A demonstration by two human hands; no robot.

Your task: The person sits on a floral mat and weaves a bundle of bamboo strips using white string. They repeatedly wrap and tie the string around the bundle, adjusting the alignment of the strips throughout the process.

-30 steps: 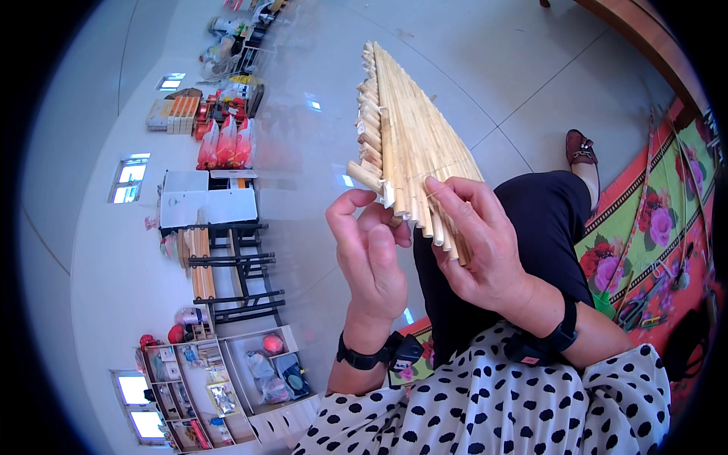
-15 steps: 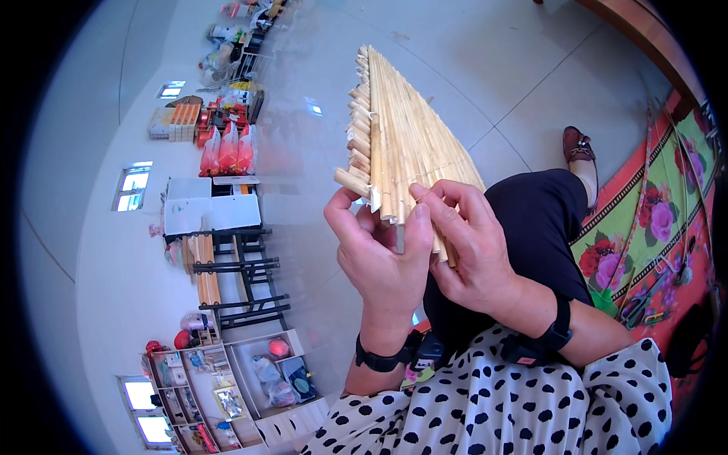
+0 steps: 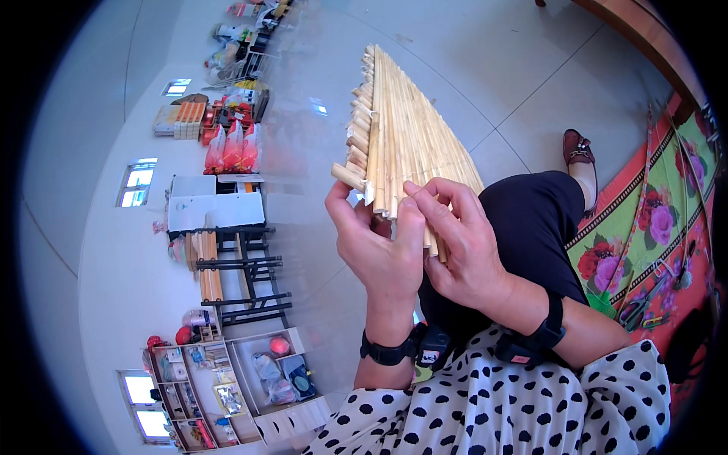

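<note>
A panel of pale straw-coloured reed stalks (image 3: 413,125), laid side by side, stretches away from me over my lap. Along its left edge runs a row of short, thick stalk ends (image 3: 359,136), with bits of white thread or wrapping between them. My left hand (image 3: 383,254) is closed around the near left corner, its thumb pointing up beside the cut ends. On the near edge, my right hand (image 3: 466,243) pinches the stalks with thumb and index finger on top. The other right fingers are partly hidden beneath the panel. The two thumbs almost meet.
On my right, a red and green flowered cloth (image 3: 660,220) bears long thin stalks, scissors (image 3: 631,312) and small tools. A wooden table edge (image 3: 652,38) curves at the upper right. Left stand black folding frames (image 3: 239,265), a shelf unit (image 3: 201,387) and red bags (image 3: 233,148).
The near end of the panel and both hands have shifted slightly left and down. The grip looks much the same, with the right thumb and index finger still on the near edge.
</note>
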